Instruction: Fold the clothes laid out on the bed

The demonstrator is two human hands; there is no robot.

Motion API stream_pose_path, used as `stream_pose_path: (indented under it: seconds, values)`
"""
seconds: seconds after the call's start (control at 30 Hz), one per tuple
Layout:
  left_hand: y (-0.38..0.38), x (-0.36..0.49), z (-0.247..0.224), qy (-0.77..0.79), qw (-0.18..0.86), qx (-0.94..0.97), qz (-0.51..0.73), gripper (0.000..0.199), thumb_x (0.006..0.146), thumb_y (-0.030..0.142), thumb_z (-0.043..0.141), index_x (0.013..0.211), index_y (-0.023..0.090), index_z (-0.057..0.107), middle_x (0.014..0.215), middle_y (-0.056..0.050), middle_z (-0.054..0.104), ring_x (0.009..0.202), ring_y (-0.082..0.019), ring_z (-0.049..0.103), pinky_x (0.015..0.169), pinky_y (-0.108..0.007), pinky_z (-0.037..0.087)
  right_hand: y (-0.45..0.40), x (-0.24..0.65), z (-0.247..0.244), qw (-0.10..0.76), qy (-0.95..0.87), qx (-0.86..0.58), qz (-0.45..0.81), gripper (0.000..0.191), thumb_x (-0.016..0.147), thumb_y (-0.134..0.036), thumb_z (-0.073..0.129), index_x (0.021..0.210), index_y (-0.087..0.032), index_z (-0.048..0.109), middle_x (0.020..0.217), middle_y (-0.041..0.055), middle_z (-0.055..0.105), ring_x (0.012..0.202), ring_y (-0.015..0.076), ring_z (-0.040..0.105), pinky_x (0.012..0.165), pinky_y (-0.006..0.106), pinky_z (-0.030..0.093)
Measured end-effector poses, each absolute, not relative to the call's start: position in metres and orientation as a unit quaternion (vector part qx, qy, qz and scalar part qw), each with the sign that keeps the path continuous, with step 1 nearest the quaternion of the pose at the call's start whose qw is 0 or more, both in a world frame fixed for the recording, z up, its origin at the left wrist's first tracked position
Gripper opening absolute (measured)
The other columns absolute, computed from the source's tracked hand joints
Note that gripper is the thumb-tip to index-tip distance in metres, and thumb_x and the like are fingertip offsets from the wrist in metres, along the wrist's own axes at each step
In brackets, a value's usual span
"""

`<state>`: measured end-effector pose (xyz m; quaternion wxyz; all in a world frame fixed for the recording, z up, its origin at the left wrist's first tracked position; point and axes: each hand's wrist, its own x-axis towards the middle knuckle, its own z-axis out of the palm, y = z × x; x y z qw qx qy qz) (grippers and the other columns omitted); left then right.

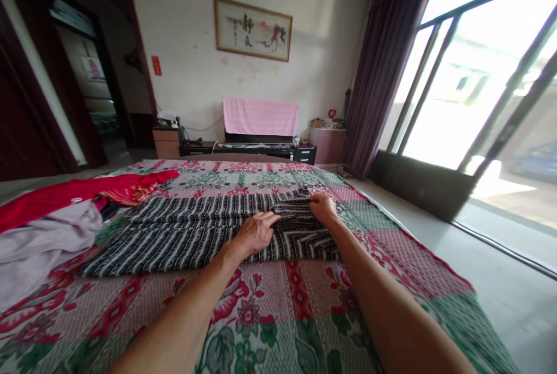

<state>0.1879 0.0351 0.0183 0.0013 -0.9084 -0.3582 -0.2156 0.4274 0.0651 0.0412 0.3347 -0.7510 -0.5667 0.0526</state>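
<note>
Striped knit garment (183, 238) under the left hand (256, 232) and at the fingertips of the right hand (322, 209), spread long but not yet even.
Left of the left hand it looks largely flattened, with a lengthwise crease; between and just below the hands it is rumpled, so that part seems unfinished. Left fingers rest extended on the knit; right fingers are pinched on its far edge. Patterned bedspread (270, 333) lies beneath; red cloth (87, 193) and pale cloth (47, 252) sit well left of both hands.
</note>
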Motion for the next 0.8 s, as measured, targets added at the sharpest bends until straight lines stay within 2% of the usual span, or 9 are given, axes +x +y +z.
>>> stream_pose_path:
  seconds: [0.13, 0.23, 0.3, 0.4, 0.47, 0.57, 0.67, 0.8]
  values:
    - [0.034, 0.188, 0.019, -0.357, -0.008, -0.909, -0.213, 0.048, 0.082, 0.012, 0.041, 0.127, 0.015, 0.056, 0.124, -0.008, 0.061, 0.116, -0.020, 0.054, 0.105, -0.034, 0.040, 0.054, 0.420, 0.045, 0.242, -0.599, -0.763, -0.010, 0.039, 0.072, -0.010, 0.053, 0.107, -0.017, 0.069, 0.102, 0.0101, 0.070, 0.098, 0.0228, 0.062, 0.085, 0.027, 0.045]
    - [0.035, 0.187, 0.025, -0.367, -0.020, -0.899, -0.239, 0.047, 0.081, 0.014, 0.044, 0.127, 0.016, 0.056, 0.124, -0.007, 0.061, 0.115, -0.019, 0.054, 0.104, -0.031, 0.041, 0.046, 0.409, 0.052, 0.247, -0.617, -0.744, -0.060, 0.048, 0.075, -0.009, 0.048, 0.122, -0.015, 0.061, 0.121, 0.0152, 0.060, 0.108, 0.0252, 0.058, 0.089, 0.030, 0.044]
    - [0.034, 0.186, 0.031, -0.400, -0.014, -0.877, -0.264, 0.044, 0.083, 0.017, 0.045, 0.125, 0.018, 0.057, 0.122, -0.007, 0.061, 0.113, -0.019, 0.055, 0.102, -0.032, 0.042, 0.044, 0.401, 0.055, 0.270, -0.646, -0.710, -0.075, 0.046, 0.078, -0.011, 0.046, 0.122, -0.016, 0.059, 0.125, 0.0134, 0.057, 0.110, 0.0243, 0.056, 0.092, 0.030, 0.043]
    - [0.032, 0.182, 0.039, -0.479, 0.022, -0.837, -0.263, 0.039, 0.087, 0.025, 0.044, 0.123, 0.019, 0.057, 0.127, -0.010, 0.057, 0.117, -0.024, 0.051, 0.102, -0.040, 0.041, 0.046, 0.388, 0.051, 0.283, -0.716, -0.634, -0.071, 0.038, 0.085, -0.022, 0.045, 0.119, -0.018, 0.060, 0.126, 0.0101, 0.058, 0.112, 0.0223, 0.055, 0.096, 0.030, 0.040]
    - [0.031, 0.178, 0.039, -0.533, 0.040, -0.812, -0.234, 0.042, 0.087, 0.032, 0.046, 0.125, 0.019, 0.055, 0.135, -0.012, 0.051, 0.125, -0.031, 0.043, 0.102, -0.048, 0.038, 0.048, 0.383, 0.042, 0.257, -0.755, -0.599, -0.065, 0.039, 0.088, -0.032, 0.045, 0.122, -0.018, 0.057, 0.132, 0.0103, 0.054, 0.119, 0.0235, 0.051, 0.100, 0.033, 0.038]
    - [0.030, 0.172, 0.034, -0.599, 0.022, -0.781, -0.177, 0.049, 0.087, 0.046, 0.044, 0.126, 0.019, 0.055, 0.139, -0.015, 0.047, 0.129, -0.039, 0.036, 0.100, -0.058, 0.032, 0.051, 0.381, 0.029, 0.178, -0.760, -0.623, -0.050, 0.046, 0.090, -0.042, 0.041, 0.128, -0.019, 0.054, 0.140, 0.0115, 0.048, 0.127, 0.0289, 0.044, 0.103, 0.046, 0.035]
    - [0.032, 0.166, 0.027, -0.620, -0.025, -0.772, -0.138, 0.054, 0.087, 0.056, 0.036, 0.125, 0.022, 0.055, 0.140, -0.015, 0.045, 0.130, -0.040, 0.034, 0.100, -0.062, 0.028, 0.054, 0.385, 0.023, 0.118, -0.751, -0.649, -0.024, 0.050, 0.092, -0.048, 0.035, 0.132, -0.023, 0.052, 0.145, 0.0085, 0.043, 0.132, 0.0303, 0.038, 0.105, 0.054, 0.032]
    - [0.036, 0.164, 0.023, -0.615, -0.048, -0.775, -0.135, 0.059, 0.086, 0.060, 0.032, 0.130, 0.025, 0.050, 0.145, -0.013, 0.039, 0.132, -0.040, 0.031, 0.100, -0.062, 0.027, 0.056, 0.390, 0.020, 0.112, -0.749, -0.652, -0.031, 0.051, 0.092, -0.049, 0.032, 0.133, -0.025, 0.051, 0.146, 0.0065, 0.042, 0.134, 0.0287, 0.036, 0.105, 0.055, 0.032]
